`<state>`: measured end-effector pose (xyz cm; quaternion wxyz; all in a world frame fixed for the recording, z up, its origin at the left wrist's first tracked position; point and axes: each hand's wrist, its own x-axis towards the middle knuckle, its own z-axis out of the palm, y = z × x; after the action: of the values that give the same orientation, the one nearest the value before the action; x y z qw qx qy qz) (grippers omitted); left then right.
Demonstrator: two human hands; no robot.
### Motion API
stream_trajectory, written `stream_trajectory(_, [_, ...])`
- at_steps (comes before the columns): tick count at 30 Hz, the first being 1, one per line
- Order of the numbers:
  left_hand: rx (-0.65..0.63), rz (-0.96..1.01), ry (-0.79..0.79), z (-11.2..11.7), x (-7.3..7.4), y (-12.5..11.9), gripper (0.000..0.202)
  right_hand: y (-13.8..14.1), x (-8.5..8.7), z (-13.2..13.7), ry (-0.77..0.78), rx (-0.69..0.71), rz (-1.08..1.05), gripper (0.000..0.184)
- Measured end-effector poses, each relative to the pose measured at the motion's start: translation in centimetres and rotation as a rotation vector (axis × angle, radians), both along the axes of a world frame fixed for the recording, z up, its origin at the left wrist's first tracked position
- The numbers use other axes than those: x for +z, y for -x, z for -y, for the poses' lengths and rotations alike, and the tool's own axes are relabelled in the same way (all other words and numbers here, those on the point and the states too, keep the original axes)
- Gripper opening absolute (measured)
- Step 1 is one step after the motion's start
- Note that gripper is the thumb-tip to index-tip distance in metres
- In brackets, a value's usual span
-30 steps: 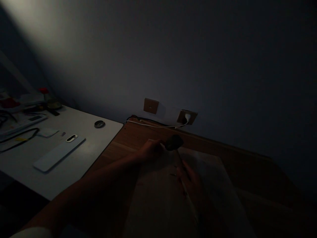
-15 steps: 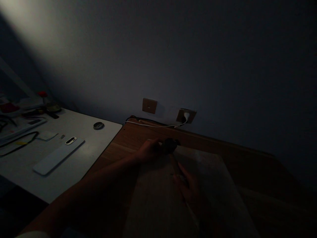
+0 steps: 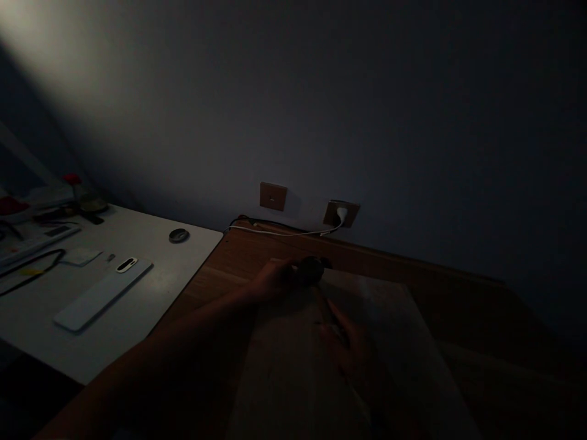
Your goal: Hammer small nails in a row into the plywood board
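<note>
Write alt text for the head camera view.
In a dim room, the left hand touches a small dark object at the far edge of a pale sheet on a wooden desk; the right hand rests flat on the sheet. A white table stands left.

The large pale sheet (image 3: 293, 373) lies on the brown wooden desk (image 3: 229, 260). My right hand (image 3: 351, 345) rests on the sheet's middle. My left hand (image 3: 274, 281) is at its far edge, touching the small dark rounded object (image 3: 312, 269). Behind the sheet, the tan wall socket (image 3: 342, 214) and tan square switch plate (image 3: 273, 196) sit on the wall. Left of the sheet is the white table (image 3: 183, 269), bearing a pale flat rectangular slab (image 3: 98, 296).
</note>
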<state>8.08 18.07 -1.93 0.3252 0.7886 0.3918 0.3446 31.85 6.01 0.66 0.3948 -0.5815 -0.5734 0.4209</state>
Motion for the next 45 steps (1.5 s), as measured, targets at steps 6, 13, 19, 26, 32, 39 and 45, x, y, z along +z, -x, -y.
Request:
stream_trajectory(6, [0.014, -0.096, -0.022, -0.3, -0.5, -0.1, 0.049, -0.7, 0.9, -0.3, 0.190, 0.001, -0.069, 0.075])
stream_trajectory(13, [-0.120, -0.392, -0.481, 1.0, 1.1, -1.0, 0.032, -1.7, 2.4, -1.3, 0.140, -0.190, -0.144, 0.043])
stream_trajectory(19, [-0.327, -0.614, -0.704, 3.0, 3.7, -5.2, 0.012, -2.8, 1.8, -1.6, 0.191, -0.150, -0.179, 0.037])
stream_trajectory(26, [-0.372, -0.711, -0.653, 3.0, 4.3, -7.2, 0.008, -2.1, 2.6, -1.4, 0.221, -0.184, -0.165, 0.040])
stream_trajectory(32, [-0.321, -0.305, -0.169, 1.4, 4.7, -4.4, 0.028, -1.9, 3.3, -1.4, 0.151, -0.148, -0.145, 0.039])
stream_trajectory(39, [0.036, -0.123, 0.053, -1.5, 2.9, -1.9, 0.020, -1.6, 3.6, -1.4, 0.180, -0.155, -0.172, 0.047])
stream_trajectory(45, [0.000, -0.218, 0.064, -0.9, 1.5, -2.4, 0.016, -1.4, 2.6, -1.4, 0.232, -0.186, -0.222, 0.049])
